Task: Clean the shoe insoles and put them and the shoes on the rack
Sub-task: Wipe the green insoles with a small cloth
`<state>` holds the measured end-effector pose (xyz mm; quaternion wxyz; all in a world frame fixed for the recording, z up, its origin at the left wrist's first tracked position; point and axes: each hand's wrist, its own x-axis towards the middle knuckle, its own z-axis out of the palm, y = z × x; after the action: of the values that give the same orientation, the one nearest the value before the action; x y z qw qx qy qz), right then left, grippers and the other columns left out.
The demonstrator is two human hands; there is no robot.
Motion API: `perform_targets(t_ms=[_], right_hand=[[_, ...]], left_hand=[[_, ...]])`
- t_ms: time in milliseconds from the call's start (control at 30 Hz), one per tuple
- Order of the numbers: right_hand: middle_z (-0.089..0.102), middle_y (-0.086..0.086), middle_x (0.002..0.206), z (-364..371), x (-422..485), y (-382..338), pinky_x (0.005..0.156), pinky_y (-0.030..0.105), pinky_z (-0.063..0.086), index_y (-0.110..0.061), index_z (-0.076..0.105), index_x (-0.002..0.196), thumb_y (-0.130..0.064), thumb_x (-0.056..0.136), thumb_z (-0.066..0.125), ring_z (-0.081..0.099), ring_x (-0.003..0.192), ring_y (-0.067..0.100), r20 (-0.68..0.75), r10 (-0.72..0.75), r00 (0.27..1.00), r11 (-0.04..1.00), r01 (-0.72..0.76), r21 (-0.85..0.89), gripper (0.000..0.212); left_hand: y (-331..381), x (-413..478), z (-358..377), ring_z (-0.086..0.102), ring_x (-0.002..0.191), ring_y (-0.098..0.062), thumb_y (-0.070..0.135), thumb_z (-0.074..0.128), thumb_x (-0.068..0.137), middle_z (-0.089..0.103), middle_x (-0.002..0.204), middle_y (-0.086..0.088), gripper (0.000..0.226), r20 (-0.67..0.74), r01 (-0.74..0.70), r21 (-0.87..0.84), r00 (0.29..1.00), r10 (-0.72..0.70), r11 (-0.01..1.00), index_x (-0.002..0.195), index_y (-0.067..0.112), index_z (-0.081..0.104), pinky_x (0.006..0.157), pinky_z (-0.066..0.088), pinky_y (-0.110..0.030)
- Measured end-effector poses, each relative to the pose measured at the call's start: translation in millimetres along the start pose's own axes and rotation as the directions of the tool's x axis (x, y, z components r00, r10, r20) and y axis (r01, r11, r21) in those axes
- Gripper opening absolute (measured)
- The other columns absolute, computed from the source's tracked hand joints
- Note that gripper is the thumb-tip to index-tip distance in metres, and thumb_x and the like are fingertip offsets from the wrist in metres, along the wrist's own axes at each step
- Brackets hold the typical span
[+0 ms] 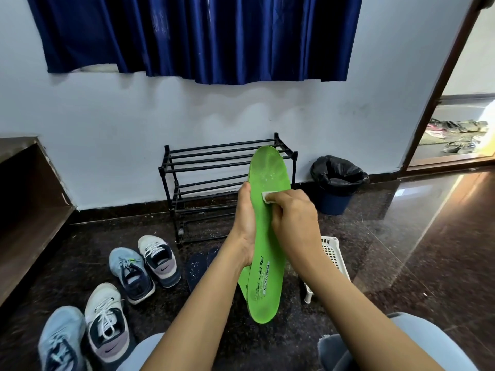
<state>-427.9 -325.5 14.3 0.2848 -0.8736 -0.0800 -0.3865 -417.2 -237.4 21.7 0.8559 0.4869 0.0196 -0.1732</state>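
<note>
Insole (267, 236) clamped edgewise in left hand (245, 223); right hand (292, 212) pinches wipe (267, 196) against it.

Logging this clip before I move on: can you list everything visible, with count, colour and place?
insole: one, green, held upright at centre
wipe: one, white, pressed on the insole
dark insoles: apparently two, on the floor behind the left arm
shoes: four, blue-grey and white, floor at left
rack: one, black, empty, against the wall
bin: one, blue with black liner, right of rack
basket: one, white, floor behind the right arm
curtain: one, dark blue, on the wall
footwear: several, beyond the doorway
left hand: grips the insole's edge
right hand: fingers pinch the wipe
</note>
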Motion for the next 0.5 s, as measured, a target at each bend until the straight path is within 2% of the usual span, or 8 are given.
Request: perform_targets(t_ms=[133,333,433,500], right_hand=[[0.068,0.009,0.072,2.0,-5.1,-5.0,0.063,0.028,0.042,-0.006,0.074,0.081,-0.004,0.071,0.055,0.06,0.07,0.029,0.024,-0.034,0.999,0.999,0.034,-0.002,0.021],[0.069,0.011,0.075,-1.2,9.0,6.7,0.067,0.029,0.043,-0.005,0.074,0.082,0.001,0.075,0.059,0.061,0.076,0.031,-0.02,0.043,0.999,0.999,-0.043,0.011,0.018],[0.068,0.01,0.071,0.7,-1.9,-1.6,0.062,0.028,0.043,-0.005,0.074,0.08,-0.004,0.071,0.055,0.06,0.071,0.03,0.013,-0.01,1.0,1.0,0.01,-0.005,0.021],[0.067,0.01,0.071,0.4,-0.7,-2.2,0.06,0.028,0.046,-0.005,0.074,0.08,-0.006,0.072,0.054,0.06,0.07,0.031,0.025,-0.03,0.999,1.0,0.03,0.004,0.021]], left_hand=[[2.9,1.6,-2.0,0.065,0.078,-0.023,0.062,0.019,0.096,0.071,0.085,-0.01,0.07,-0.014,-0.03,-0.007,0.999,0.029,1.0,0.097,0.014,0.069,0.072,0.05,-0.031],[-1.5,-1.2,1.2,0.066,0.08,-0.024,0.061,0.017,0.096,0.072,0.087,-0.011,0.071,0.007,0.001,0.035,1.0,-0.001,0.999,0.1,0.014,0.07,0.071,0.051,-0.031],[1.6,0.3,-1.9,0.067,0.067,-0.02,0.062,0.017,0.096,0.071,0.074,-0.008,0.071,0.001,-0.002,0.017,1.0,0.002,1.0,0.088,0.014,0.069,0.064,0.048,-0.029],[2.2,0.8,-2.1,0.067,0.063,-0.019,0.061,0.017,0.096,0.071,0.072,-0.007,0.07,0.004,-0.013,0.018,1.0,0.013,1.0,0.088,0.014,0.068,0.061,0.048,-0.028]])
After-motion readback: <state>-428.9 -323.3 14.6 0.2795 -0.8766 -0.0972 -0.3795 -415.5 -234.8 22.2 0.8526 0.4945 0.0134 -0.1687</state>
